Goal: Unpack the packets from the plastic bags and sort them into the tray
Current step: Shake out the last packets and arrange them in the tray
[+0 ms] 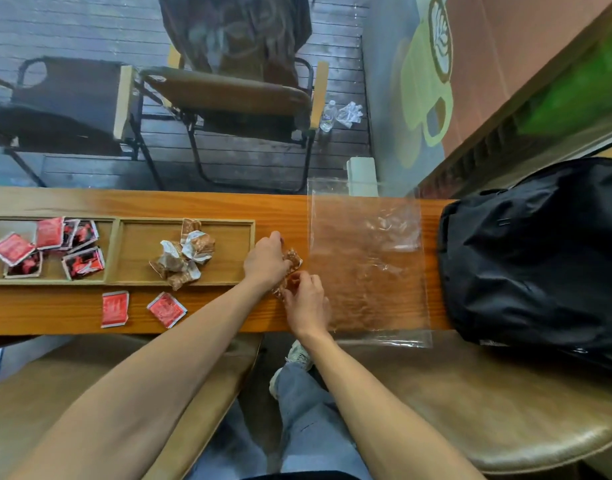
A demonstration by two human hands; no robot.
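A wooden tray (117, 251) with two compartments lies on the narrow wooden table (228, 206). Its left compartment holds several red packets (50, 233); its right one holds several brown packets (186, 256). Two more red packets (114, 309) lie on the table in front of the tray. Just right of the tray, my left hand (267, 259) and my right hand (306, 301) both grip brown packets (292, 261) between them. A flat clear plastic bag (366, 265) lies to the right of my hands.
A black backpack (539, 251) sits at the table's right end. Two folding chairs (228, 98) stand beyond the table, with a water bottle (328, 116) on the floor. Brown cushioned seats (470, 393) are under my arms.
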